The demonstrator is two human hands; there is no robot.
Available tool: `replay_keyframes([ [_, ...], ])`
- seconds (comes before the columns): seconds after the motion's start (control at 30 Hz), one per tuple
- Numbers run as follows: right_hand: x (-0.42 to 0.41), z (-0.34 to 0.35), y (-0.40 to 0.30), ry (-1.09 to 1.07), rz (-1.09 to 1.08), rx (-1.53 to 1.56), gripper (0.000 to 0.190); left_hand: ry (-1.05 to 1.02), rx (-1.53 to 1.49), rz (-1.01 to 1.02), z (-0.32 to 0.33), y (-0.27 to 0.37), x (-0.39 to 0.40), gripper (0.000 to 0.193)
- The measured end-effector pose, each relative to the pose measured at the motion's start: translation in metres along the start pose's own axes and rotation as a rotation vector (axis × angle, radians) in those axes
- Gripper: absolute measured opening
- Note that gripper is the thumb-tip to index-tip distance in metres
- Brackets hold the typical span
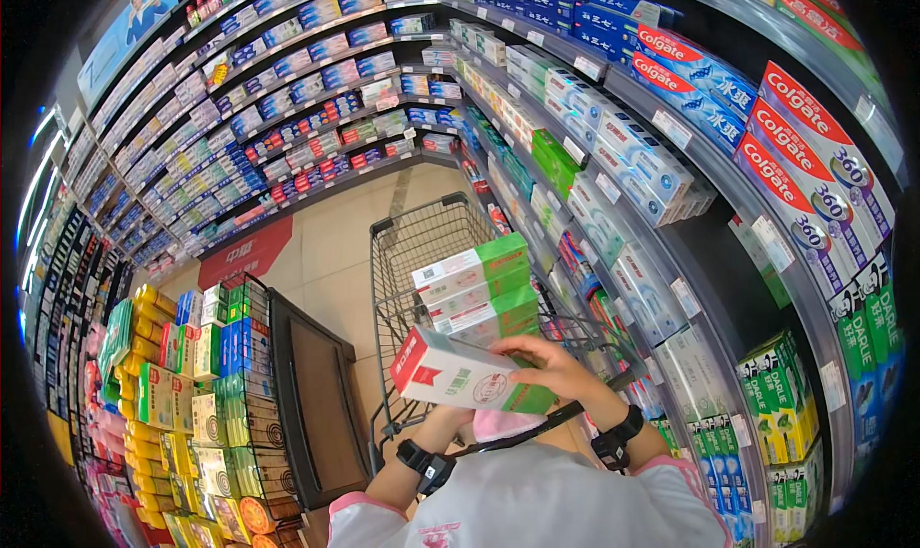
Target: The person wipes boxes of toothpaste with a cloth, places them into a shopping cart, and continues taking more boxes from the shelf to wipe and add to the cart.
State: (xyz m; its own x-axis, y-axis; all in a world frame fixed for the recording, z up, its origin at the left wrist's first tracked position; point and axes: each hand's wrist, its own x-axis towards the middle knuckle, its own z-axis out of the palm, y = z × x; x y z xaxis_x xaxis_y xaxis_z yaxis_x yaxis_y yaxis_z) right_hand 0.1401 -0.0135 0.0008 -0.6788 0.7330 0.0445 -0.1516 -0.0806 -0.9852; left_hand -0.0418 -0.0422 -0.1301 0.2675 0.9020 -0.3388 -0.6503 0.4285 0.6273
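Low in front of my chest I hold a white, red and green toothpaste box (460,375), tilted with its red end to the left. My right hand (550,365) grips its right part, thumb on the near face and fingers over the top edge. My left hand (454,416) supports it from below, its fingers hidden behind the box. Just beyond, a stack of similar green-and-white boxes (478,278) stands at the near end of the wire shopping cart (410,235). The cart's dark handle (528,433) runs between my forearms and crosses close to my body.
Toothpaste shelves (640,275) rise close on my right, with Colgate boxes (798,167) and Darlie boxes (780,404). Left stands a wire display rack (277,397) of packaged goods beside a dark-framed panel (323,397). More shelves (302,102) curve across the back, beyond the tiled floor (338,239).
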Motion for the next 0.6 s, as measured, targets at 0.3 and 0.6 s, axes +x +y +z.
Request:
replay_keyframes([
  [0.3, -0.002, 0.005, -0.006, -0.039, 0.065, -0.044, 0.038, -0.348, -0.354, -0.109, -0.007, 0.006, 0.0, 0.032],
  [0.6, 0.01, 0.004, 0.008, 0.274, -0.463, -0.971, 0.036, -0.055, -0.027, -0.091, 0.011, 0.013, 0.003, 0.039],
])
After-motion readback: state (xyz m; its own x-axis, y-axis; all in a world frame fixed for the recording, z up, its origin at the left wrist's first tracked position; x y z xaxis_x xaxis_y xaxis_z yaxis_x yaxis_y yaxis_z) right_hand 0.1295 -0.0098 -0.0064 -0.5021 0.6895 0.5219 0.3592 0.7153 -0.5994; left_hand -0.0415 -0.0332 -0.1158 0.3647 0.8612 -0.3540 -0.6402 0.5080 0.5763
